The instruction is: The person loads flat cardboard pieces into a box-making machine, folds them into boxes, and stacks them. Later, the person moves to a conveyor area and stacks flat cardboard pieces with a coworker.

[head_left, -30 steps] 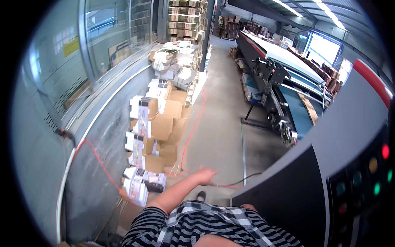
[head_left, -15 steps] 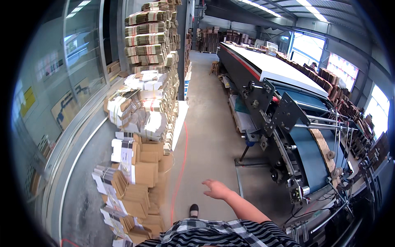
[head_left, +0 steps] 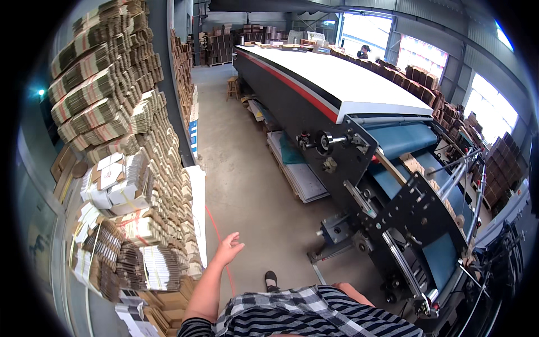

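Observation:
My left hand (head_left: 228, 249) hangs in the air over the aisle floor, its fingers apart and nothing in them. It is nearest to the stacks of folded brown cardboard (head_left: 174, 216) on my left, but does not touch them. Only a bit of my right forearm (head_left: 353, 293) shows beside my striped and checked clothing; the right hand itself is hidden. To my right stands a long machine with a blue belt (head_left: 401, 140), black side plates and metal rollers. A strip of cardboard pieces (head_left: 412, 164) lies on its belt.
Strapped white-and-brown bundles (head_left: 115, 188) stand beside the tall stacks. A red line (head_left: 212, 220) runs along the aisle floor. Flat sheets on a pallet (head_left: 306, 185) sit under the machine. Farther off are a wooden stool (head_left: 232, 87), more cardboard piles and a person (head_left: 364, 51).
My view has turned and moved forward along the aisle, with the machine closer. My left hand has come into view, while my right hand has dropped out of it.

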